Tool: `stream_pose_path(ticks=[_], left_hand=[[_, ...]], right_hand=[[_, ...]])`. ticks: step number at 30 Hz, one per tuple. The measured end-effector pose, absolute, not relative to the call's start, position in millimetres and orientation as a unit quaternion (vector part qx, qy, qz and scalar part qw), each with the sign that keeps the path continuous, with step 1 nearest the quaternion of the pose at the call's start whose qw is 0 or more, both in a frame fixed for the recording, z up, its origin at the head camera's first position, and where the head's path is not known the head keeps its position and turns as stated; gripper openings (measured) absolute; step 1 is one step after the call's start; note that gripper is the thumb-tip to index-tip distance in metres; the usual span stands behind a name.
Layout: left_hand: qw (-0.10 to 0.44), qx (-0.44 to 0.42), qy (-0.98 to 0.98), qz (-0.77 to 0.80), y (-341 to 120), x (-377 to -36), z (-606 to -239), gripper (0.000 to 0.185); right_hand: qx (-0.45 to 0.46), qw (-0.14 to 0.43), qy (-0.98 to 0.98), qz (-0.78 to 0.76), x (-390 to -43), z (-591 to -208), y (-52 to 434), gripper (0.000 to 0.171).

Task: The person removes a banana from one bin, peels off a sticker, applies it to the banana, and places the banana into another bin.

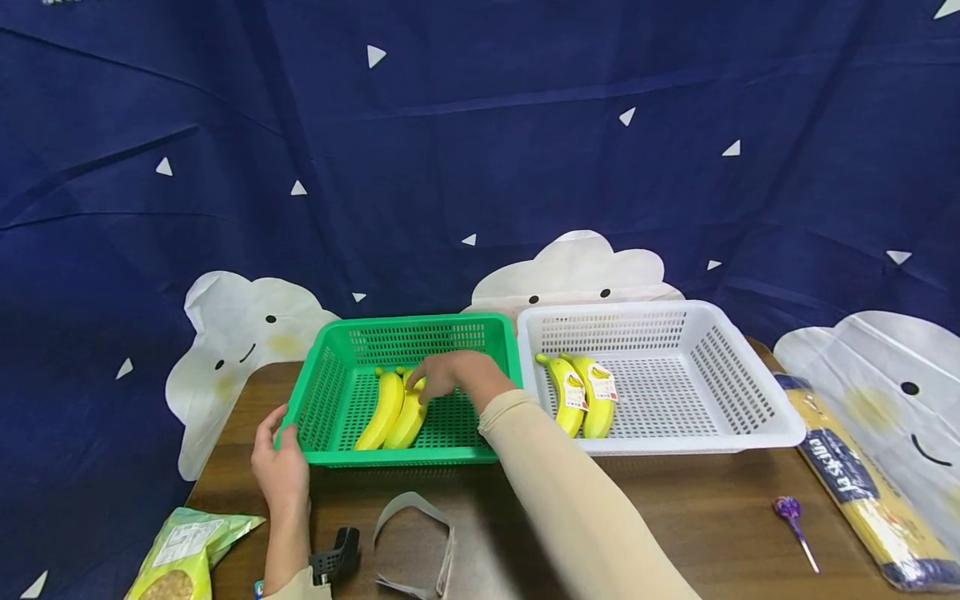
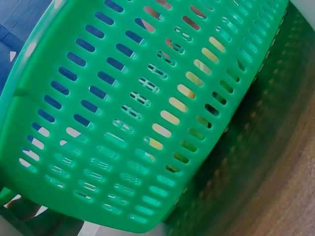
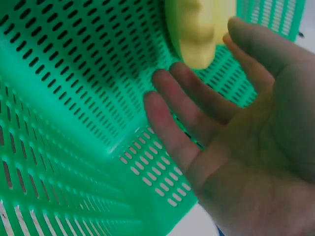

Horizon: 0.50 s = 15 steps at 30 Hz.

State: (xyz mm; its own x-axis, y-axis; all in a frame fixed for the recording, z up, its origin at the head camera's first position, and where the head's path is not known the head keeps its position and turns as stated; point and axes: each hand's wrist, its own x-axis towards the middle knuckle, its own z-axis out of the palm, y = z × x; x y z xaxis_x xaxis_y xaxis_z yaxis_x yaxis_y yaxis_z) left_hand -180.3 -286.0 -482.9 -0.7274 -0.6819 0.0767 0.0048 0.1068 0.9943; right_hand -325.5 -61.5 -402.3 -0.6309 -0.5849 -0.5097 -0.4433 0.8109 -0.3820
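Two yellow bananas (image 1: pixel 382 410) lie side by side in the green plastic basket (image 1: pixel 405 457), toward its left part. My right hand (image 1: pixel 453 372) reaches into this basket over the right-hand banana (image 1: pixel 408 419). In the right wrist view its fingers (image 3: pixel 170 98) are loosely spread beside the bananas (image 3: pixel 197 44), with nothing in the palm. At the basket's left front corner, my left hand (image 1: pixel 281 462) grips the rim, its thumb over the edge. Through the slots in the left wrist view, yellow shows behind the basket wall (image 2: pixel 113 93).
To the right stands a white basket (image 1: pixel 750 442) holding two labelled bananas (image 1: pixel 590 396). A pasta pack (image 1: pixel 855 483) and a purple lollipop (image 1: pixel 787 507) lie right of it. In front are a paper strip (image 1: pixel 450 542), a black device (image 1: pixel 345 550) and a yellow-green bag (image 1: pixel 187 554).
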Motion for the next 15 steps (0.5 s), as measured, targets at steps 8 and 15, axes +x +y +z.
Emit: stream_pose_path(ticks=[8, 15], left_hand=[[0.279, 0.245, -0.688, -0.623, -286.7, -179.5, -484.1, 0.036], [0.279, 0.243, -0.688, -0.625, -287.1, -180.0, -483.5, 0.036]], right_hand=[[-0.311, 0.344, 0.885, -0.035, -318.1, -406.5, -70.3, 0.049], [-0.289, 0.377, 0.876, -0.081, -317.8, -407.0, -66.5, 0.037]])
